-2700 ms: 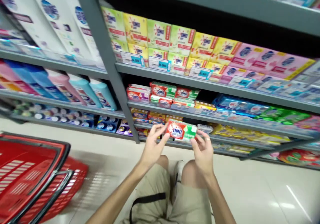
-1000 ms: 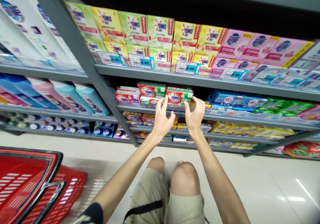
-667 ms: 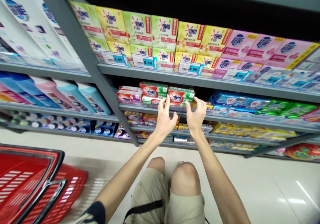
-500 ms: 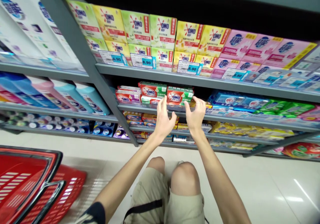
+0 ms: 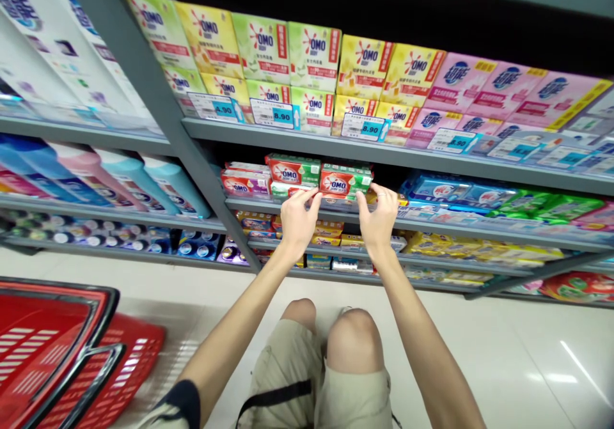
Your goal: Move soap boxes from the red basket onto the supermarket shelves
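Observation:
A stack of red-and-green OMO soap packs [image 5: 339,183] sits at the front of a low shelf, between my hands. My left hand [image 5: 298,221] has its fingers bent, with thumb and fingertips at the stack's lower left corner. At the right end, my right hand [image 5: 377,219] has its thumb on the front and its fingers round the side. Both hands seem to touch the stack's lower part; the exact contact is partly hidden. Just left stands a matching stack of soap packs [image 5: 292,171], then purple-and-red OMO packs [image 5: 245,181].
Overhead, a shelf edge [image 5: 288,136] carries yellow, green and pink soap boxes. Blue packs [image 5: 439,189] lie to the right. A grey post [image 5: 185,160] divides off bottles [image 5: 175,186] at left. A red shopping basket [image 5: 134,346] stands on the floor at lower left.
My left hand has moved left and slightly down, its thumb and fingers drawing closer together at the stack's corner. The right hand has shifted slightly; the packs show little movement.

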Demonstrator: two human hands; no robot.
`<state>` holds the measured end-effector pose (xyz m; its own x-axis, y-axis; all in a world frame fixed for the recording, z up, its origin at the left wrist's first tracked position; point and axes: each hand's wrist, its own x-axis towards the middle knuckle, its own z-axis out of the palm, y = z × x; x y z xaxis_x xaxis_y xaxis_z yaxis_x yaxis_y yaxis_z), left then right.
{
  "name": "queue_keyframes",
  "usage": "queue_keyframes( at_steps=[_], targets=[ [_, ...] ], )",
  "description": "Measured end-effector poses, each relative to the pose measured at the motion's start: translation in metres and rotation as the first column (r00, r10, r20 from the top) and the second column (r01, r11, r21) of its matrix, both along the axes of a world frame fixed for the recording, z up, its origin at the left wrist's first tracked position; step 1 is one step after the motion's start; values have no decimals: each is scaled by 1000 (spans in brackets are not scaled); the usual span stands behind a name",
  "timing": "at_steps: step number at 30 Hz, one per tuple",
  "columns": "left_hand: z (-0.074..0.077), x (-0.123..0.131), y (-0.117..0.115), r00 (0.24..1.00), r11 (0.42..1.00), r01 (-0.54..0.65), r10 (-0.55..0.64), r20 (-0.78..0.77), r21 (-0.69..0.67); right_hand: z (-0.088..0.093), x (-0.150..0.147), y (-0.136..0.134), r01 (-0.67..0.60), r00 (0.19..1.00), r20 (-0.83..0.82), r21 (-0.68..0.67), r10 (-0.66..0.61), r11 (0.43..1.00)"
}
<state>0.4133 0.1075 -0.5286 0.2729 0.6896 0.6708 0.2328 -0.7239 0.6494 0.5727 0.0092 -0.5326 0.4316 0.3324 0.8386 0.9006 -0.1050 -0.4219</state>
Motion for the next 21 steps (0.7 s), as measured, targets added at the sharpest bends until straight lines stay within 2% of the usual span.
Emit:
queue_keyframes(
  at_steps=[9,13,17,21],
  targets=[
    [5,14,6,999,999,-25,24,30,30,9,5,-1,-71,994,-83,0,71,997],
    [10,10,7,999,998,-35,34,15,50,13,4,-3,-64,995,-81,-9,63,998],
    [25,-10,15,999,971,-44,41,17,234,17,1,-10,-74,997,-18,28,74,997],
    [38,-36,40,999,921,-25,33,-12,388,25,-2,-13,-87,990,106,-33,90,996]
  ],
)
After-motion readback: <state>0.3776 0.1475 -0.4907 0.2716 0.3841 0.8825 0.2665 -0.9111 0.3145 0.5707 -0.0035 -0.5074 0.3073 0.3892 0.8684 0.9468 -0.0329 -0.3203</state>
